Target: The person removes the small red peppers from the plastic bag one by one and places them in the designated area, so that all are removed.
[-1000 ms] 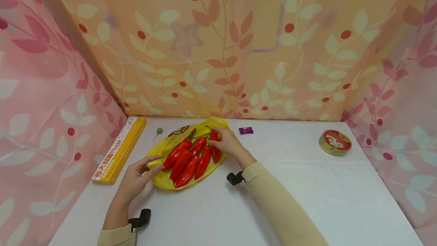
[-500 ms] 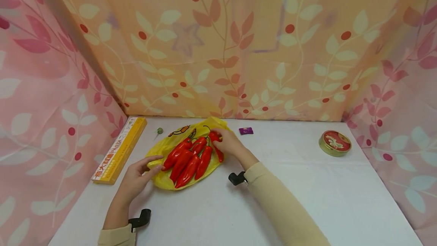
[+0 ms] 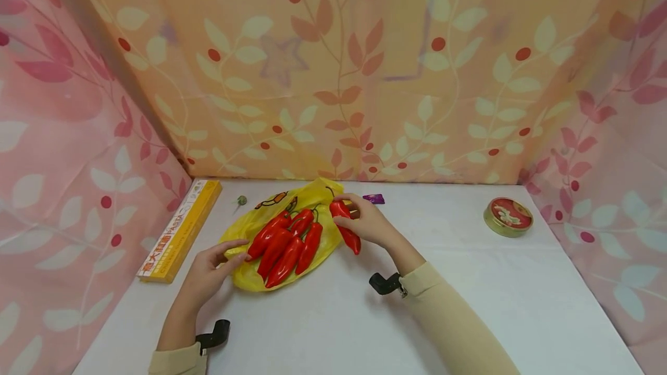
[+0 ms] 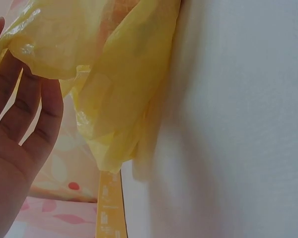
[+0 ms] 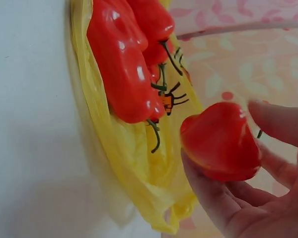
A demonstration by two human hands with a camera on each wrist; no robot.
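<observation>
Closest to me, the left hand (image 3: 208, 274) rests on the white table (image 3: 469, 305), its fingers (image 3: 231, 244) fairly straight and laid against the near-left rim of the yellow plastic bag (image 3: 250, 276). The left wrist view shows those fingers lying along the crumpled film rather than curling round it, so it reads as pinning the bag, not gripping it. Just past the fingertips, four red peppers (image 3: 283, 242) lie side by side on the bag, stems pointing away from the person.

To the right of them, the right hand (image 3: 372, 224) pinches one pepper (image 3: 346, 225) by its thick stem end, thumb on one side and fingers on the other; the right wrist view shows the fruit clasped in curled fingers (image 5: 278, 121). That pepper hangs tip-down just off the bag's right edge, clear of the others.

I judge the step in hand to be lifting a single pepper out of the row while the bag is held flat. The next move calls for a firm hold on the glossy skin and a steady left hand.

Beyond the fingers lie a small purple wrapper (image 3: 374, 198) and a small green object (image 3: 242, 200); a yellow box (image 3: 179, 230) sits at far left, a round tin (image 3: 508, 216) well apart on the right.
</observation>
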